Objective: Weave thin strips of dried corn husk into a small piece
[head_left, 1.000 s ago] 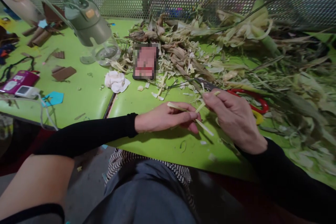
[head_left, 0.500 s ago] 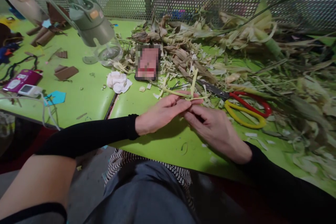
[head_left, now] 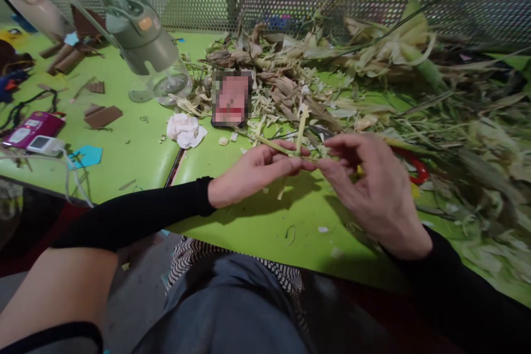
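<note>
Pale strips (head_left: 302,128) pinched at their crossing by the left hand (head_left: 255,172)

The strips are at the centre of the frame, above the table (head_left: 136,157). One arm points upward; another runs to the left along the fingers. The left thumb is pressed against the fingers where the arms meet, probably because a grip at this point secures both while leaving the ends clear.

The right hand (head_left: 375,188) is just to the right. Its thumb and forefinger are curved and parted, their tips close to the left fingertips, a position that seems to give access to the crossing. Whether the right thumb touches a thin end of the strips cannot be told.

Behind the right hand lie scissors (head_left: 422,170), mostly hidden, with part of the red handle in view. This location presumably keeps them within short reach.

The pile of husks (head_left: 290,91) extends from upper centre to the right edge of the frame. Its position behind and beside the hands appears to leave working room at the near edge of the table. A phone (head_left: 230,100), its screen blurred, lies against the pile at upper centre, face toward the viewer, perhaps for easy viewing.

A crumpled tissue (head_left: 186,130) lies left of the phone; a bottle (head_left: 143,47) occupies the upper left, apart from the hands
</note>
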Tool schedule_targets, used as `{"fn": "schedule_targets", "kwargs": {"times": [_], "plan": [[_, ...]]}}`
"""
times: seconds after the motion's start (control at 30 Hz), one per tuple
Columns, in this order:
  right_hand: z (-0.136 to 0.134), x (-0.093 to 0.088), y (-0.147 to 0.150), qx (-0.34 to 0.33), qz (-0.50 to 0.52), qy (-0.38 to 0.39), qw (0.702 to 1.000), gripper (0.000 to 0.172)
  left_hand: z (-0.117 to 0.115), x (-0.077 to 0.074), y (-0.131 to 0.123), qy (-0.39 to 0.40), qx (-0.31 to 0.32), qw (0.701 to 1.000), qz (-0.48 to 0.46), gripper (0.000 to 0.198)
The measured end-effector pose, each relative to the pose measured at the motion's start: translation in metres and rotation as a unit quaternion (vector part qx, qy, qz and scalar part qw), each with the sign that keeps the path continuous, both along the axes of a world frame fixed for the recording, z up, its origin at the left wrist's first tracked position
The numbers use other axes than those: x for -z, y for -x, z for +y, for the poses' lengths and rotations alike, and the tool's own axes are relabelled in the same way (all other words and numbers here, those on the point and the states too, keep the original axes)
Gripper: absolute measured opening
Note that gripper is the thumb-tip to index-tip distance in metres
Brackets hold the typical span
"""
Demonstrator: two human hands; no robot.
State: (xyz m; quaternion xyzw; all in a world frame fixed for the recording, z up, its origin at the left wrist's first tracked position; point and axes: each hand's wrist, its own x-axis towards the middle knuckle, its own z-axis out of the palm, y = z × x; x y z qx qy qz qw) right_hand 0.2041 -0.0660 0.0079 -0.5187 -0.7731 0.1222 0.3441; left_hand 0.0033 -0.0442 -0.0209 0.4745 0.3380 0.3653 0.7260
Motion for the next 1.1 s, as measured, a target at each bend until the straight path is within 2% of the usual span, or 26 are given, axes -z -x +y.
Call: {"fn": "schedule_targets", "kwargs": {"times": [0.13,0.23,0.37,0.43,0.67,0.83,0.9,1.1], "plan": [[0.006,-0.001,-0.001,-0.115,-0.030,0.105,0.987,0.045,0.000,0.000,0.001,-0.014,0.036,0.999,0.036,0.041],[0.005,-0.007,-0.005,-0.143,-0.014,0.125,0.982,0.046,0.002,-0.005,0.003,-0.037,0.052,0.997,0.050,0.043],[0.005,-0.014,-0.012,-0.127,-0.011,0.116,0.985,0.052,0.007,-0.014,0.011,-0.094,0.037,0.994,0.050,0.035],[0.007,-0.013,-0.014,-0.119,-0.007,0.133,0.984,0.053,0.009,-0.016,0.014,-0.094,0.039,0.993,0.052,0.030],[0.008,-0.004,-0.005,-0.057,0.009,0.156,0.986,0.038,0.004,-0.009,0.009,-0.039,0.145,0.986,0.074,0.015],[0.001,0.006,0.002,-0.040,0.040,0.107,0.993,0.035,-0.002,-0.004,0.002,0.027,0.116,0.993,0.005,0.012],[-0.001,0.009,0.004,-0.036,0.046,0.090,0.994,0.034,-0.003,-0.002,0.001,0.032,0.116,0.993,0.003,0.015],[-0.002,0.010,0.004,-0.039,0.030,0.054,0.997,0.027,-0.003,0.001,0.001,-0.025,0.133,0.990,0.044,0.041]]}}
